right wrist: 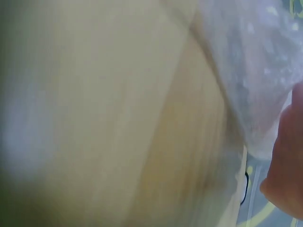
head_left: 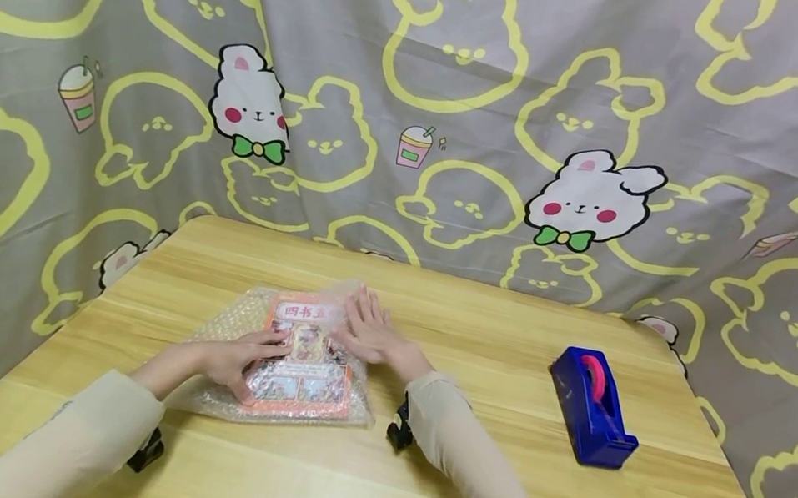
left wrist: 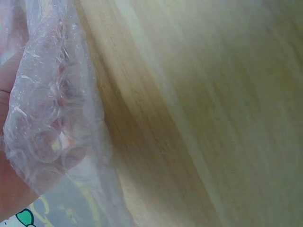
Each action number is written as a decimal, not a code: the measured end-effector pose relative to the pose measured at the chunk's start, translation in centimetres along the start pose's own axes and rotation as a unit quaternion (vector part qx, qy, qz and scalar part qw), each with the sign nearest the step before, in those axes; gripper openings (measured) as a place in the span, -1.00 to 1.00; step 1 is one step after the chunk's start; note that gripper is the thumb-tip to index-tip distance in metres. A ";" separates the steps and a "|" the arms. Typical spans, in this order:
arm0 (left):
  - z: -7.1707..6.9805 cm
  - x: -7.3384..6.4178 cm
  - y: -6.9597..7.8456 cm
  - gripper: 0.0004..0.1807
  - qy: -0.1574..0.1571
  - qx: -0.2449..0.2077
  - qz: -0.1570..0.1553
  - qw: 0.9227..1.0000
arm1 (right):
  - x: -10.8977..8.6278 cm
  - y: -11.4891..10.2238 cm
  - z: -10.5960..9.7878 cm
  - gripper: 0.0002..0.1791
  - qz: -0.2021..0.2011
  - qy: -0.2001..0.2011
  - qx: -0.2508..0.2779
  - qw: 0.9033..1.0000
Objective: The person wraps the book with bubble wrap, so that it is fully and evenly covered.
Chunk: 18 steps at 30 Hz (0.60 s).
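A: Starting from the left, what room is there round the book [head_left: 310, 374]?

B: It lies flat on the surface [head_left: 473, 318], inside bubble wrap [head_left: 227, 319]. Left of it the wrap spreads out, then wood runs to the side edge. Behind it, a strip of wood meets the back edge. Right of it, a wider stretch reaches the tape dispenser [head_left: 590, 434], well apart.

A: And the hands?

B: The left hand [head_left: 241, 359] rests over the book's left side, fingers spread and slightly bent, gripping nothing that I can see. The right hand [head_left: 373, 330] presses the wrap at the book's far right corner, fingers nearly straight, a little apart.

A: What's hard to make out?

B: The left hand covers some of the book's left border; its wrist view cuts it off, partly behind wrap. The right hand hides the title's end. Whether wrap is tucked under that palm, I can't tell; its wrist view is blurred.

A: Materials?

B: Left of the book, crinkled clear plastic with round bubbles. The cover is orange-bordered with small pictures. Right of it, the dispenser is blocky, glossy blue, with a pink ring [head_left: 599, 381] inside.
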<state>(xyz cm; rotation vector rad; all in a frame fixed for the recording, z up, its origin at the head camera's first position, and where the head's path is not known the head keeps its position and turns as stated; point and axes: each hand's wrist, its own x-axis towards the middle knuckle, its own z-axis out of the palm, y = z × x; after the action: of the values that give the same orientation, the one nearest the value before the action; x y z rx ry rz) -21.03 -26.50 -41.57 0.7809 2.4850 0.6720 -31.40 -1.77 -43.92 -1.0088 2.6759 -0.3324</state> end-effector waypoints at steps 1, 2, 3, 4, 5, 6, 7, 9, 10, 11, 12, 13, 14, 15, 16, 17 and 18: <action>0.1 0.0 0.0 -0.02 -0.001 -0.003 -0.003 1.000 | 0.1 -0.3 0.1 -0.19 -0.002 -0.004 0.000 1.000; 0.1 0.0 -0.1 -0.02 -0.001 -0.005 -0.005 1.000 | 0.2 -0.5 0.3 -0.19 -0.002 -0.007 0.000 1.000; 0.1 -0.1 -0.1 -0.02 -0.001 -0.005 -0.005 1.000 | 0.3 -0.7 0.4 -0.19 -0.002 -0.011 -0.002 1.000; 0.1 0.0 -0.2 -0.02 0.000 -0.005 -0.007 1.000 | 0.4 -0.9 0.4 -0.19 -0.002 -0.011 -0.003 1.000; 0.1 0.0 -0.2 -0.02 -0.001 -0.005 -0.009 1.000 | 0.4 -1.1 0.4 -0.19 -0.001 -0.014 -0.004 1.000; 0.1 0.0 -0.2 -0.02 -0.001 -0.007 -0.011 1.000 | 0.5 -1.2 0.5 -0.19 0.000 -0.017 -0.005 1.000; 0.1 0.1 -0.3 -0.01 -0.002 -0.007 -0.012 1.000 | 0.5 -1.4 0.5 -0.20 0.000 -0.021 -0.010 1.000; 0.1 0.1 -0.3 -0.01 -0.002 -0.005 -0.013 1.000 | 0.5 -1.7 0.6 -0.19 -0.001 -0.026 -0.021 0.999; 0.1 0.1 -0.3 -0.01 -0.002 -0.005 -0.014 1.000 | 0.5 -1.8 0.7 -0.19 -0.002 -0.029 -0.027 0.999; 0.1 0.2 -0.3 -0.01 -0.002 -0.004 -0.014 1.000 | 0.6 -2.0 0.9 -0.19 -0.002 -0.033 -0.035 0.999; 0.1 0.2 -0.3 -0.01 -0.002 -0.004 -0.015 1.000 | 0.6 -2.1 0.9 -0.18 -0.002 -0.035 -0.041 0.999; 0.1 0.2 -0.3 -0.01 -0.001 -0.003 -0.015 1.000 | 0.6 -2.2 1.0 -0.17 -0.003 -0.037 -0.049 0.998; 0.1 0.2 -0.3 -0.01 0.000 -0.002 -0.015 1.000 | 0.7 -2.4 1.1 -0.17 -0.002 -0.039 -0.055 0.998; 0.1 0.2 -0.3 -0.01 0.002 0.000 -0.015 1.000 | 0.7 -2.5 1.1 -0.16 -0.001 -0.041 -0.059 0.997; 0.1 0.2 -0.3 -0.02 0.003 0.003 -0.015 1.000 | 0.8 -2.7 1.2 -0.15 0.000 -0.042 -0.065 0.997; 0.1 0.2 -0.3 -0.02 0.004 0.007 -0.016 1.000 | 0.9 -2.8 1.2 -0.15 0.002 -0.044 -0.071 0.997; 0.1 0.2 -0.3 -0.02 0.006 0.011 -0.017 1.000 | 1.0 -2.9 1.3 -0.14 0.004 -0.046 -0.076 0.996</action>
<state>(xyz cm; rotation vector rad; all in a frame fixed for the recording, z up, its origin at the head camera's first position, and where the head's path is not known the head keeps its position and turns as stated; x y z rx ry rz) -21.19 -26.53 -41.87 0.7415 2.5135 0.6404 -29.90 -4.74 -44.39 -1.0285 2.6534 -0.0779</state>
